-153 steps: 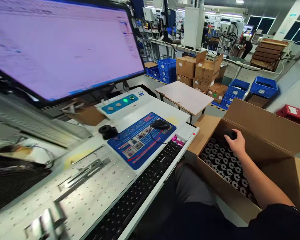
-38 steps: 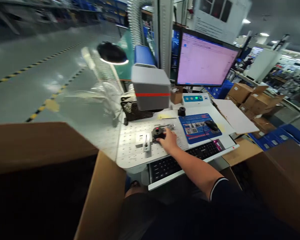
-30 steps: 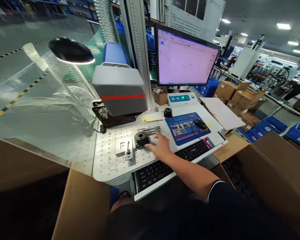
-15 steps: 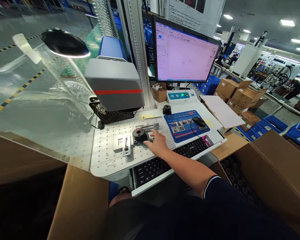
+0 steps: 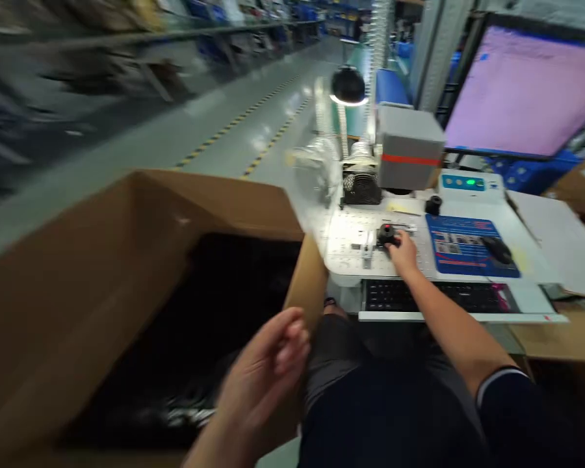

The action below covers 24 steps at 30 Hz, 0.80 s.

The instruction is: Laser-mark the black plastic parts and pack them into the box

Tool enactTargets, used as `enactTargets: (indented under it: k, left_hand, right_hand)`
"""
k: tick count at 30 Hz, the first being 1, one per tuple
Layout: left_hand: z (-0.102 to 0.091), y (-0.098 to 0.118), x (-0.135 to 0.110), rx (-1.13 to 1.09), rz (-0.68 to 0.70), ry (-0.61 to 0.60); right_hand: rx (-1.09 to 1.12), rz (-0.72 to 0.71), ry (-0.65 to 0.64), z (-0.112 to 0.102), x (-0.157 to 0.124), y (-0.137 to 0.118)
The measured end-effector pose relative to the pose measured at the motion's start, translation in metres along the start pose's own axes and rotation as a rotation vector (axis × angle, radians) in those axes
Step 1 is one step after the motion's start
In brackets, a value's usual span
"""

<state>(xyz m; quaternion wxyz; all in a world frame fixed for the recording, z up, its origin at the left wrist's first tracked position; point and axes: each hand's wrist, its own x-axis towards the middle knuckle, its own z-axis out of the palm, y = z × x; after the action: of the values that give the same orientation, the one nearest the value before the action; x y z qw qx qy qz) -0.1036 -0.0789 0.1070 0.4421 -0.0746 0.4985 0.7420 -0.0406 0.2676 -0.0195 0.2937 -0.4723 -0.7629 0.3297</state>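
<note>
My left hand [image 5: 266, 374] is over the near right side of a large cardboard box [image 5: 302, 286]. Motion blurs it a little; its fingers curl in toward the palm and nothing shows in them. On the perforated metal plate [image 5: 344, 250] my right hand [image 5: 403, 255] has its fingers closed on a black round part [image 5: 387, 232] with a hub. A small red light spot lies on that part. Beside it to the left is a metal clamp block [image 5: 368, 247]. The underside of the part is hidden.
Above the plate hangs a grey machine head [image 5: 412, 146] with a red stripe. A lit lamp [image 5: 348, 86] stands behind. Another black part [image 5: 433, 205] sits near the control box [image 5: 470, 183]. A mouse [image 5: 497, 249] lies on a blue mat [image 5: 455, 250]; a keyboard [image 5: 463, 296] is below.
My view has swung left and down, bringing the large box and my left hand into sight. My right hand, previously open beside the black round part, now grips it.
</note>
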Motion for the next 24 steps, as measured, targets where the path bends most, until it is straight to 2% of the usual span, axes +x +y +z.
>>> enactTargets:
  k: [3,6,11,15,17,19,24]
  left_hand:
    - [-0.007,0.002,-0.010,-0.150,-0.042,-0.036]
    - [-0.004,-0.005,-0.010,-0.153,0.002,-0.032]
    - [-0.001,-0.009,-0.014,-0.082,0.078,-0.044]
    - [-0.013,-0.007,-0.008,-0.023,0.140,-0.025]
    - [-0.027,-0.008,0.000,0.017,0.178,0.040]
    - [-0.047,-0.011,0.011,0.073,0.214,0.154]
    - [-0.113,-0.043,0.037,0.343,0.272,0.592]
  right_hand:
    - [-0.007,-0.046,0.031,0.006,0.002,0.015]
    - [-0.012,-0.079,0.033,0.009,0.005,0.025]
    - [-0.038,-0.075,0.032,0.005,0.003,0.022]
    - [-0.012,-0.076,0.034,-0.002,-0.003,0.015]
    - [0.005,-0.075,0.026,-0.007,-0.006,0.015]
    - [0.012,-0.063,0.010,-0.011,-0.009,0.016]
    - [0.028,-0.049,-0.008,-0.015,-0.012,0.019]
